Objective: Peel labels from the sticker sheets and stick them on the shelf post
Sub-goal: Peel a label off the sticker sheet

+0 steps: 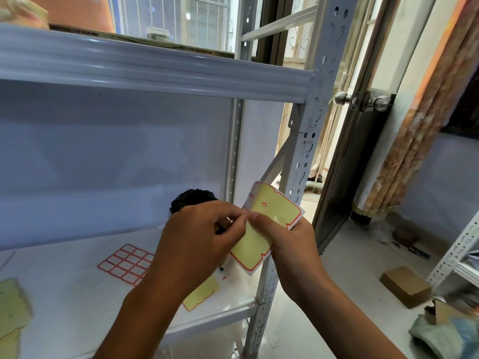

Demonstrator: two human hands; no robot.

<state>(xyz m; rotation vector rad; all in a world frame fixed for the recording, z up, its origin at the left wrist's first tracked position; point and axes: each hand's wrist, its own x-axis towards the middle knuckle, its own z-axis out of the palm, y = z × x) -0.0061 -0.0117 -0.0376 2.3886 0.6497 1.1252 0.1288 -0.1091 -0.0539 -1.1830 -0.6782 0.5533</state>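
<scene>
My right hand point(290, 242) holds a yellow sticker sheet point(272, 211) with a red border, tilted, in front of the white perforated shelf post point(308, 141). My left hand point(204, 237) pinches at the sheet's left edge, where a thin label strip point(252, 194) lifts off. A full sheet of red-framed white labels point(127, 263) lies flat on the lower shelf board point(64, 294). Another yellow backing sheet point(204, 294) lies partly under my left wrist. More used yellow sheets point(11, 307) sit at the far left.
A black round object point(193, 198) stands on the shelf behind my left hand. The upper shelf beam point(155, 71) runs overhead. A door with a metal knob point(363, 101), a curtain point(420, 125), a cardboard box point(404, 286) and a second rack point(456, 255) are at right.
</scene>
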